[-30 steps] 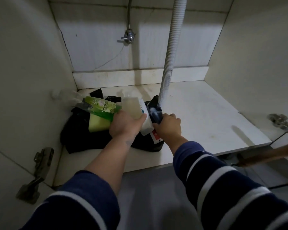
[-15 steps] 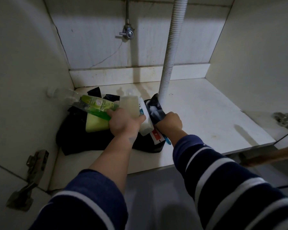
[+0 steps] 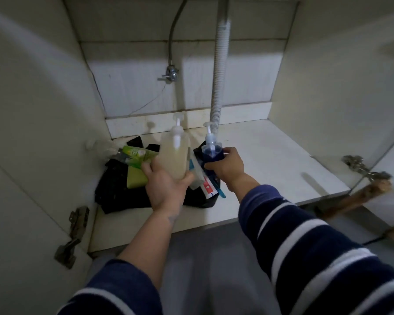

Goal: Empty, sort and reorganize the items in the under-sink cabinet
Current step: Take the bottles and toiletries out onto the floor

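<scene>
Two pump bottles are gripped over the cabinet floor (image 3: pixel 271 155); the left hand (image 3: pixel 166 189) grasps a pale bottle (image 3: pixel 173 159) (plus a green tube (image 3: pixel 138 154)); at its three o'clock, the right hand (image 3: pixel 228 165) grasps a blue bottle (image 3: pixel 210 153); a black bag (image 3: pixel 116 192) lies beneath.

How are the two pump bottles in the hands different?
The pale cloudy plastic pump bottle in the left hand looks bigger and has a white pump; the dark blue pump bottle in the right hand looks smaller, with a clear pump. Both are held upright.
</scene>
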`<state>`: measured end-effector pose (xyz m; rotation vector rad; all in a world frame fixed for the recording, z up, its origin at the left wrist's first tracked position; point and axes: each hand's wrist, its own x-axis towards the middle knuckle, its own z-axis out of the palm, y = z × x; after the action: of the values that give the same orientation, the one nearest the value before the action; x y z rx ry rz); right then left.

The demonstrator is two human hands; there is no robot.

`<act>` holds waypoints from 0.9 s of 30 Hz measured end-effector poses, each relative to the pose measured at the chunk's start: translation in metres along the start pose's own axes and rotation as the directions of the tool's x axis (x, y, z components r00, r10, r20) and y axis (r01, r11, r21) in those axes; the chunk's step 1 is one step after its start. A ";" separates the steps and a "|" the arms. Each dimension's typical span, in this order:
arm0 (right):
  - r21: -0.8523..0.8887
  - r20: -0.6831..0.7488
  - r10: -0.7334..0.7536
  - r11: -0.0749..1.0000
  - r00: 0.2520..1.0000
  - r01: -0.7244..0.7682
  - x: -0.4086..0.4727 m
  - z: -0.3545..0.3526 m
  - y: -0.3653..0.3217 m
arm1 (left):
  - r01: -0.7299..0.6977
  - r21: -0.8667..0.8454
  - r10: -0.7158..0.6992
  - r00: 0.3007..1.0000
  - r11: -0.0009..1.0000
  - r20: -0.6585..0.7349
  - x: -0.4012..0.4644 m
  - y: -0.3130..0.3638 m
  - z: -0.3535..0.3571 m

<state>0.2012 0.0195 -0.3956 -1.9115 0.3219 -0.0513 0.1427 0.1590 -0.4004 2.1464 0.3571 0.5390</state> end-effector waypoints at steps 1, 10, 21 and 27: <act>-0.004 -0.010 -0.002 1.000 1.000 0.002 -0.009 -0.009 -0.001 | -0.004 0.001 0.004 1.000 1.000 0.009 -0.008 0.003 -0.003; -0.061 -0.153 0.053 0.996 0.987 -0.063 -0.111 -0.138 0.016 | -0.081 -0.115 0.093 0.990 0.990 0.105 -0.112 0.077 0.002; -0.003 -0.451 0.274 0.951 0.850 -0.308 -0.250 -0.300 0.117 | -0.142 -0.326 0.269 0.882 0.934 0.386 -0.298 0.145 0.058; 0.101 -0.557 0.420 0.890 0.716 -0.444 -0.298 -0.343 0.201 | -0.177 -0.404 0.382 0.769 0.898 0.513 -0.374 0.136 0.111</act>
<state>-0.1903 -0.2850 -0.4233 -1.7769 1.1851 -0.3080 -0.1174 -0.1597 -0.4412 1.9150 -0.3929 0.0647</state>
